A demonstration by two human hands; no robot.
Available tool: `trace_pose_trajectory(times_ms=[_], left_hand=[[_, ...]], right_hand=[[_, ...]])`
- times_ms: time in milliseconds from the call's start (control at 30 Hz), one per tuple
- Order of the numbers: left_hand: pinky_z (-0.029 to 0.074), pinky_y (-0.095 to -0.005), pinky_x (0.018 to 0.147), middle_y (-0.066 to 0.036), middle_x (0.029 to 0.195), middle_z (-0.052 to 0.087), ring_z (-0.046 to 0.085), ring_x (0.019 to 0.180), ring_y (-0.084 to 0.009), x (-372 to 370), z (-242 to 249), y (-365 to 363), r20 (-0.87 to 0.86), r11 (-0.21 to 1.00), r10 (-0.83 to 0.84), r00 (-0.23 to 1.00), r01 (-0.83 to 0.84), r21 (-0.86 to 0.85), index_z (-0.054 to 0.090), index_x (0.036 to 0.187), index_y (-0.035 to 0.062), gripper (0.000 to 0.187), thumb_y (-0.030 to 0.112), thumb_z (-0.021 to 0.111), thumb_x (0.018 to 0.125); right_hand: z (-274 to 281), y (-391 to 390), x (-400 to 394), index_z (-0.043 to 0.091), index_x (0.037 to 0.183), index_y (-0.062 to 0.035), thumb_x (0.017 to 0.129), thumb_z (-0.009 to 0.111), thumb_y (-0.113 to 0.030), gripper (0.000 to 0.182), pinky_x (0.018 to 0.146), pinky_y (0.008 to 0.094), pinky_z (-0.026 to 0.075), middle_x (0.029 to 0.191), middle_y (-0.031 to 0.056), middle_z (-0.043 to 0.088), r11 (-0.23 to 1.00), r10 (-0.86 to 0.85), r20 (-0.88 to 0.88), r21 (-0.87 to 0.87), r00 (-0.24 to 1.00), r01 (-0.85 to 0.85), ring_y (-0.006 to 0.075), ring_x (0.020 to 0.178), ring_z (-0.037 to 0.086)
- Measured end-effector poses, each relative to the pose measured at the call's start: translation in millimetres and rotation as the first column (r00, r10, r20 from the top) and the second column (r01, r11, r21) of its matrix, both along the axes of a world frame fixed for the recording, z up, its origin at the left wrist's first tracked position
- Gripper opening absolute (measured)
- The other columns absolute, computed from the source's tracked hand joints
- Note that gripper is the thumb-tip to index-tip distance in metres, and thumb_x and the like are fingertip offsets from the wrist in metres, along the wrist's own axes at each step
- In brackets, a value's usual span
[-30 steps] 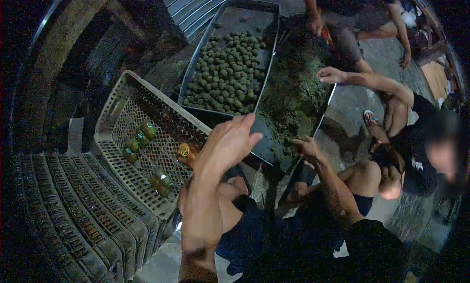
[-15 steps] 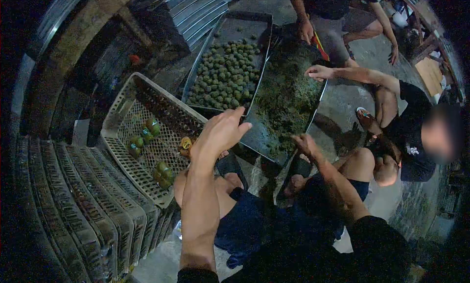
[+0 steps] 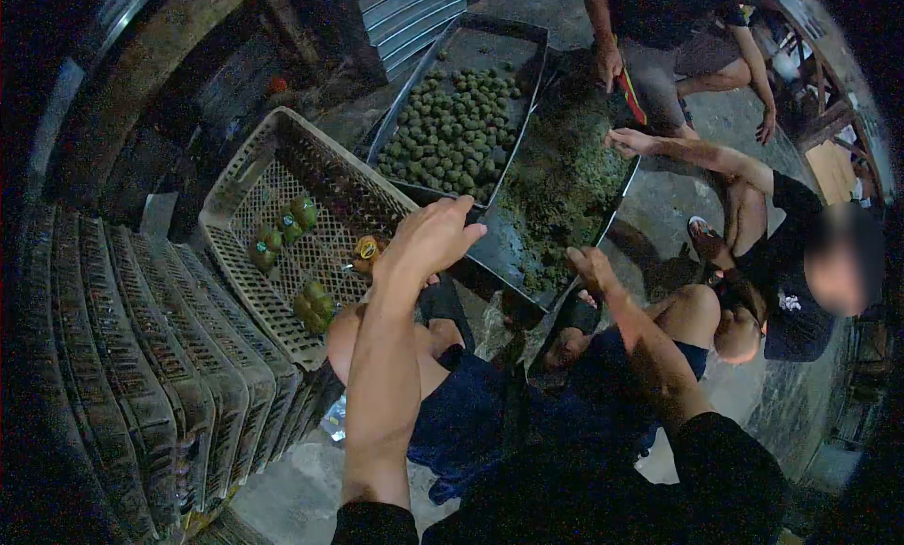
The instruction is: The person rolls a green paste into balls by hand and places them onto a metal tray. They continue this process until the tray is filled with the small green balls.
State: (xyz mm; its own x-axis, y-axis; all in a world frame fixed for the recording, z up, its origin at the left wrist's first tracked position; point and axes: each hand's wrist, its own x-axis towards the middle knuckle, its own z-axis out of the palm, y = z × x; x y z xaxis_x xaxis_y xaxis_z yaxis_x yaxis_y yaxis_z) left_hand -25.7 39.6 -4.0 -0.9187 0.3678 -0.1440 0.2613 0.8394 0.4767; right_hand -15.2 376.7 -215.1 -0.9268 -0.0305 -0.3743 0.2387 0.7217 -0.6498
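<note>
Green, crumbly mash (image 3: 556, 173) lay in the dark metal tray (image 3: 493, 251), probably soft, best scooped at the loose near edge, left hand (image 3: 433, 236) half-open, seemingly unladen, beside tray's left side, right hand (image 3: 595, 270) curled by right rim, hold unclear.

The left hand (image 3: 435, 236) is held raised, palm down; the right hand (image 3: 593, 270) is lowered, its fingers curled.

A worn grey floor (image 3: 669, 211) is dimly lit, its edges lost in shadow. Corrugated metal sheets (image 3: 410, 22) are seen behind the tray's far edge (image 3: 508, 23).
</note>
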Motion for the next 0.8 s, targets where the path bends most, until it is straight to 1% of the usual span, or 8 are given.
trace_pose_trajectory(times_ms=[67,167,233,467,567,667,733,800], left_hand=[[0.046,-0.0491,0.088,-0.024,0.114,0.06,0.057,0.106,-0.0408,0.3,0.8,-1.0,0.005,1.0,0.012,1.0,-0.012,-0.004,0.053,0.118,-0.0008,0.042,0.03,0.057,0.09],[0.04,-0.043,0.102,-0.021,0.13,0.053,0.051,0.12,-0.0358,0.5,13.9,-0.8,0.124,0.999,0.026,0.992,-0.021,-0.041,0.047,0.132,0.0003,0.054,0.036,0.054,0.092],[0.04,-0.0428,0.102,-0.021,0.13,0.053,0.051,0.12,-0.0358,-1.0,9.3,-2.1,0.098,0.999,0.015,0.995,-0.011,-0.042,0.047,0.132,0.0,0.054,0.036,0.054,0.092],[0.042,-0.0436,0.099,-0.023,0.125,0.056,0.052,0.117,-0.0379,-4.0,6.0,1.1,0.101,0.999,0.01,0.995,-0.006,-0.048,0.049,0.129,-0.0007,0.052,0.035,0.055,0.091],[0.043,-0.0441,0.098,-0.023,0.123,0.057,0.053,0.115,-0.0385,-5.1,6.5,2.8,0.095,0.998,-0.005,0.995,0.011,-0.064,0.049,0.129,0.0,0.052,0.035,0.056,0.091],[0.043,-0.0439,0.098,-0.023,0.124,0.057,0.054,0.115,-0.0385,-6.2,3.3,4.1,0.1,0.997,-0.007,0.995,0.015,-0.078,0.049,0.129,0.0009,0.051,0.034,0.056,0.091],[0.043,-0.044,0.097,-0.023,0.124,0.057,0.054,0.114,-0.0386,-6.3,1.8,6.4,0.097,0.997,-0.004,0.995,0.012,-0.075,0.049,0.129,0.0012,0.051,0.035,0.056,0.091],[0.044,-0.0442,0.097,-0.023,0.124,0.057,0.054,0.114,-0.0388,-7.5,1.6,10.1,0.095,0.997,-0.01,0.995,0.017,-0.073,0.05,0.128,0.0015,0.05,0.035,0.056,0.091]], right_hand=[[-23.7,6.3,-4.4,0.063,0.094,0.0053,0.089,0.06,-0.038,0.044,0.072,0.0401,0.047,0.081,0.0174,0.064,0.999,-0.012,-0.045,0.033,0.999,0.013,0.0296,0.076,0.062],[-30.3,4.8,0.6,0.063,0.089,0.0049,0.09,0.058,-0.042,0.047,0.071,0.0399,0.047,0.076,0.0171,0.064,0.896,-0.146,-0.081,-0.434,0.986,0.098,0.0282,0.074,0.062],[-14.1,0.5,0.1,0.065,0.089,0.0023,0.091,0.055,-0.046,0.049,0.074,0.037,0.047,0.074,0.0176,0.064,0.992,-0.112,-0.047,-0.064,0.993,0.109,0.0264,0.076,0.062],[-3.8,-5.8,-4.7,0.066,0.092,-0.0013,0.09,0.06,-0.04,0.039,0.063,0.0354,0.044,0.078,0.0079,0.065,0.938,-0.345,0.069,0.067,0.936,0.341,0.0196,0.073,0.061],[23.4,-19.2,12.7,0.064,0.097,-0.0034,0.091,0.059,-0.04,0.038,0.057,0.0351,0.044,0.088,0.0081,0.066,0.861,-0.331,-0.024,-0.418,0.943,0.291,0.0202,0.069,0.061],[57.0,-27.2,18.1,0.061,0.103,-0.0069,0.093,0.058,-0.042,0.036,0.056,0.0305,0.046,0.089,0.0085,0.064,0.477,-0.421,0.284,-0.739,0.862,0.476,0.019,0.065,0.061],[56.6,-27.4,18.0,0.056,0.096,-0.0099,0.093,0.057,-0.043,0.033,0.051,0.0246,0.043,0.079,0.0055,0.059,-0.02,-0.443,0.539,-0.804,0.716,0.594,0.0143,0.056,0.053],[21.4,-20.7,10.8,0.058,0.092,-0.0104,0.094,0.054,-0.046,0.036,0.048,0.0271,0.042,0.076,0.0058,0.06,0.152,-0.46,0.503,-0.767,0.732,0.623,0.0148,0.056,0.055]])
